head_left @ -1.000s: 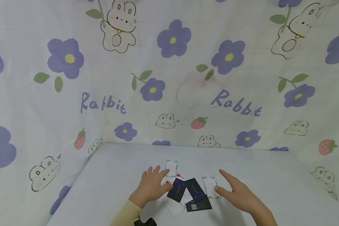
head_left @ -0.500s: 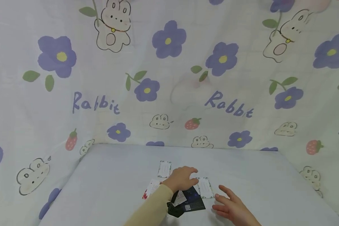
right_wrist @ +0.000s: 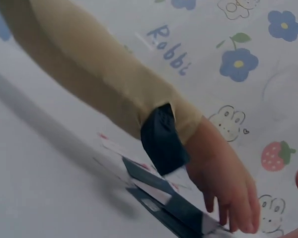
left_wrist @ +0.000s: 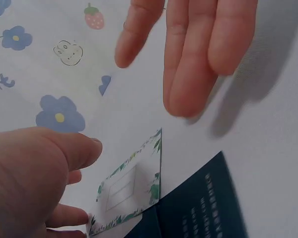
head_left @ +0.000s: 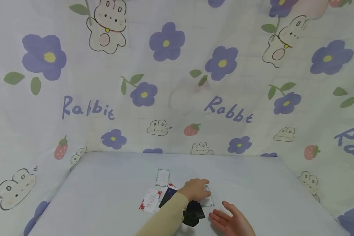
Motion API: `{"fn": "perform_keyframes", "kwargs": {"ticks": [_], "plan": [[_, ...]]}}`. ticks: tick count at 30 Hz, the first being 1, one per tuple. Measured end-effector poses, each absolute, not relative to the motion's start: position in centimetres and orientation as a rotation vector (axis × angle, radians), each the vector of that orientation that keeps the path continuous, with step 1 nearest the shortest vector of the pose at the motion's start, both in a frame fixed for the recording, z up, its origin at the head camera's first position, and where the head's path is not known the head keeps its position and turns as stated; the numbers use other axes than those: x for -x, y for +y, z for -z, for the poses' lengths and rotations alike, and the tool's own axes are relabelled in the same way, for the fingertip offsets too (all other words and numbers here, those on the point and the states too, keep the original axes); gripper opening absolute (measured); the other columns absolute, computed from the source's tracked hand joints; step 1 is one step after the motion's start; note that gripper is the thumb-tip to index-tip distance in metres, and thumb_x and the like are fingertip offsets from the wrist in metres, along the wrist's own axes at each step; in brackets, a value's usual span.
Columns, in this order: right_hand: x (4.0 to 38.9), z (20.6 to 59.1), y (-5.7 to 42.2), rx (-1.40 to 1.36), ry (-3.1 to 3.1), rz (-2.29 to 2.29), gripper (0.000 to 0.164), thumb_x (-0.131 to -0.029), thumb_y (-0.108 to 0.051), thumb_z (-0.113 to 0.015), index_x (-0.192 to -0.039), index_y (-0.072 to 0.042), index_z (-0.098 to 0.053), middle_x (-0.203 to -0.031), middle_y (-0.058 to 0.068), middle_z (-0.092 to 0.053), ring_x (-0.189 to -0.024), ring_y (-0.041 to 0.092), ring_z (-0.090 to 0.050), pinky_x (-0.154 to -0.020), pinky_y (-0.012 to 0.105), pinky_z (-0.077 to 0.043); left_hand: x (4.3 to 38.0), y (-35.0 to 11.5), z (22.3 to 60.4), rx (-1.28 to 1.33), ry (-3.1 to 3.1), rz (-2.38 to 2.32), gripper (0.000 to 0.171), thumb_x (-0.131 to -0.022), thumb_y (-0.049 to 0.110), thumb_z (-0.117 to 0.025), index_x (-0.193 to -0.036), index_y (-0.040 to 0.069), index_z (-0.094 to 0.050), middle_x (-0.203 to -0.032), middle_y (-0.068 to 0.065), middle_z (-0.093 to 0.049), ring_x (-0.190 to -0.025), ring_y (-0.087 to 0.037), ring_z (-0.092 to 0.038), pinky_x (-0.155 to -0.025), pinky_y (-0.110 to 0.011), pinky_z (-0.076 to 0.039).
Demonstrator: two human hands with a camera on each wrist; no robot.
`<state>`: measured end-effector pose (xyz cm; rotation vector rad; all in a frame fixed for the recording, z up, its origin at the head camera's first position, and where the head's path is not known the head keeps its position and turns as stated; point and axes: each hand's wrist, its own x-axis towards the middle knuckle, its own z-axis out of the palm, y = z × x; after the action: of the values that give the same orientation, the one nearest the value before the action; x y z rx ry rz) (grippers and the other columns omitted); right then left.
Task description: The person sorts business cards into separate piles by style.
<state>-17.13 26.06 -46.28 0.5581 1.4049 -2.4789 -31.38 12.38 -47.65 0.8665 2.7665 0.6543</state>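
My left hand [head_left: 195,189] reaches over a white card with a green leafy border [head_left: 208,200], its fingertips right at the card's edge in the left wrist view. That card [left_wrist: 131,191] lies against a dark card with pale print [left_wrist: 201,203]. In the right wrist view the left hand [right_wrist: 226,173] points its fingers down at the cards. Partly hidden under my left forearm are dark blue cards [head_left: 166,197]. My right hand [head_left: 232,220] hovers at the lower right, palm turned inward, fingers loosely extended and holding nothing. Its fingers [left_wrist: 188,74] hang above the white tabletop in the left wrist view.
A second leafy-bordered card [head_left: 163,177] lies farther back on the white table [head_left: 112,183]. Left of the dark cards is a white card with red flowers [head_left: 150,200]. A black device [head_left: 190,218] sits on my left wrist. Behind hangs a rabbit-and-flower patterned cloth [head_left: 177,82].
My left hand has swept right, from the left-hand cards to the leafy-bordered card. My right hand has drawn back toward me. The head view has turned right.
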Motion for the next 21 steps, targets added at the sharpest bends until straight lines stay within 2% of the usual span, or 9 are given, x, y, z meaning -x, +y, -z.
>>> {"fn": "perform_keyframes", "kwargs": {"ticks": [4, 8, 14, 18, 21], "plan": [[17.3, 46.8, 25.3, -0.584, 1.212, 2.618, 0.096, -0.107, -0.04, -0.041, -0.152, -0.013, 0.039, -0.163, 0.039, 0.014, -0.156, 0.051, -0.005, -0.128, 0.05, -0.016, 31.7, 12.8, 48.9, -0.846, 2.83, -0.623, 0.053, -0.096, 0.044, -0.061, -0.145, 0.023, -0.057, -0.14, -0.002, -0.066, -0.129, -0.029, -0.061, -0.108, -0.047, -0.049], [17.5, 47.1, 24.9, -0.614, 1.116, 2.736, 0.095, -0.106, -0.04, -0.041, -0.154, -0.012, 0.036, -0.164, 0.035, 0.018, -0.157, 0.048, -0.003, -0.129, 0.05, -0.013, 31.1, 12.9, 48.2, -0.84, 2.839, -0.634, 0.052, -0.096, 0.042, -0.062, -0.143, 0.021, -0.058, -0.139, -0.003, -0.067, -0.128, -0.029, -0.062, -0.108, -0.047, -0.049], [18.1, 47.3, 24.4, -0.675, 1.089, 2.792, 0.098, -0.104, -0.046, -0.041, -0.151, -0.013, 0.039, -0.166, 0.032, 0.018, -0.159, 0.043, 0.001, -0.13, 0.049, -0.011, 30.0, 12.5, 45.9, -0.803, 2.797, -0.705, 0.051, -0.096, 0.04, -0.064, -0.141, 0.017, -0.06, -0.136, -0.004, -0.068, -0.127, -0.027, -0.063, -0.108, -0.043, -0.049], [18.3, 47.3, 24.4, -0.702, 1.109, 2.789, 0.097, -0.104, -0.045, -0.039, -0.151, -0.012, 0.04, -0.166, 0.031, 0.017, -0.159, 0.043, 0.002, -0.13, 0.049, -0.01, 30.1, 12.6, 46.2, -0.747, 2.752, -0.805, 0.052, -0.096, 0.041, -0.063, -0.141, 0.014, -0.06, -0.138, -0.007, -0.067, -0.129, -0.027, -0.062, -0.109, -0.043, -0.05], [18.3, 47.4, 24.8, -0.711, 1.166, 2.764, 0.096, -0.105, -0.045, -0.038, -0.153, -0.007, 0.036, -0.166, 0.033, 0.012, -0.158, 0.044, -0.002, -0.129, 0.049, -0.012, 30.6, 12.5, 46.7, -0.717, 2.707, -0.91, 0.053, -0.097, 0.04, -0.062, -0.142, 0.011, -0.059, -0.141, -0.009, -0.065, -0.132, -0.029, -0.06, -0.111, -0.045, -0.048]]}}
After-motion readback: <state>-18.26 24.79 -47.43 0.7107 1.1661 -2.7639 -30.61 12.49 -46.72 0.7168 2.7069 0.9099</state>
